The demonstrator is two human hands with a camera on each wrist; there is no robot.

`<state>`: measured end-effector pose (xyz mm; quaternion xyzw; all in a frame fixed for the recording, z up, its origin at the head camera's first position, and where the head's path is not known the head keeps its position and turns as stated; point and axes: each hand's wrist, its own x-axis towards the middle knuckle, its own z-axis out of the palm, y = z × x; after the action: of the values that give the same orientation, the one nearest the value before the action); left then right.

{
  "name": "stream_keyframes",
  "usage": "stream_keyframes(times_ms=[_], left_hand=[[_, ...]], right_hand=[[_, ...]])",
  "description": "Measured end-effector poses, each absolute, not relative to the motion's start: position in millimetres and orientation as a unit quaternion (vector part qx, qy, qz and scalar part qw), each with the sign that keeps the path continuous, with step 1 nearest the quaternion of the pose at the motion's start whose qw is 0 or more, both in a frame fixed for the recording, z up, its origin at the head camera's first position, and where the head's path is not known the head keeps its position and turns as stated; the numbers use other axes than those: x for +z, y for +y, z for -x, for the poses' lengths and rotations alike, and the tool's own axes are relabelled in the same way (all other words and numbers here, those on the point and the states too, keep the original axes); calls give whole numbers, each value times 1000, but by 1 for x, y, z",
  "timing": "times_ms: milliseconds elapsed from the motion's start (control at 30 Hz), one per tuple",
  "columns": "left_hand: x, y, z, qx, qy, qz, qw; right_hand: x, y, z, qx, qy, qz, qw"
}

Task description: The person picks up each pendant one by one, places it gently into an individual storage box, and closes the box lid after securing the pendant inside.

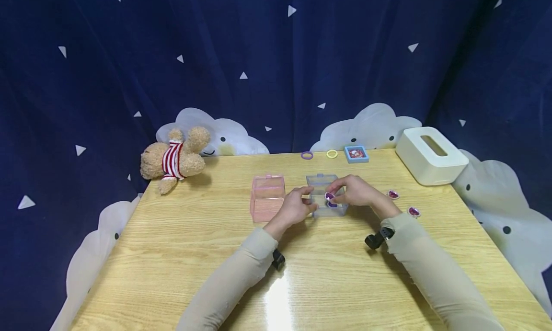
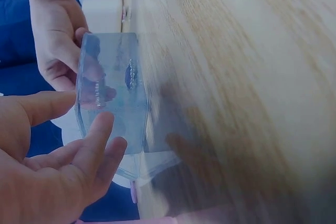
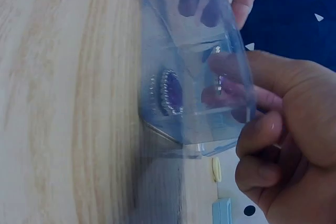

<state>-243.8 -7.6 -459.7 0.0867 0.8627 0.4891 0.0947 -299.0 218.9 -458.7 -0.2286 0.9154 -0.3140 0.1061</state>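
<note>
A see-through bluish box (image 1: 327,213) stands on the table with its lid raised at the back. My right hand (image 1: 357,191) reaches over its right wall and pinches a purple gem with a beaded silver rim (image 1: 329,196) between thumb and finger, inside the box. Beneath it, a similar purple gem (image 3: 171,93) lies on the box floor, seen through the wall in the right wrist view. My left hand (image 1: 295,207) is at the box's left side, its fairly straight fingers touching the wall. Left of the box sits a pink see-through box (image 1: 268,209), lid up.
Two pink-red gems (image 1: 393,194) lie right of my right hand. Behind the boxes are a purple ring (image 1: 307,152), a yellow ring (image 1: 332,151) and a blue-framed picture (image 1: 356,159). A white tissue box (image 1: 431,163) stands back right, a teddy bear (image 1: 189,165) back left.
</note>
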Motion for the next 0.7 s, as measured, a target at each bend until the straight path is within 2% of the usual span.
stream_keyframes(times_ms=[267, 700], left_hand=[[-463, -7, 246, 494, 860, -82, 97], [-461, -7, 245, 483, 866, -83, 99]], right_hand=[[-463, 213, 299, -240, 938, 242, 69], [-462, 212, 296, -225, 940, 247, 68]])
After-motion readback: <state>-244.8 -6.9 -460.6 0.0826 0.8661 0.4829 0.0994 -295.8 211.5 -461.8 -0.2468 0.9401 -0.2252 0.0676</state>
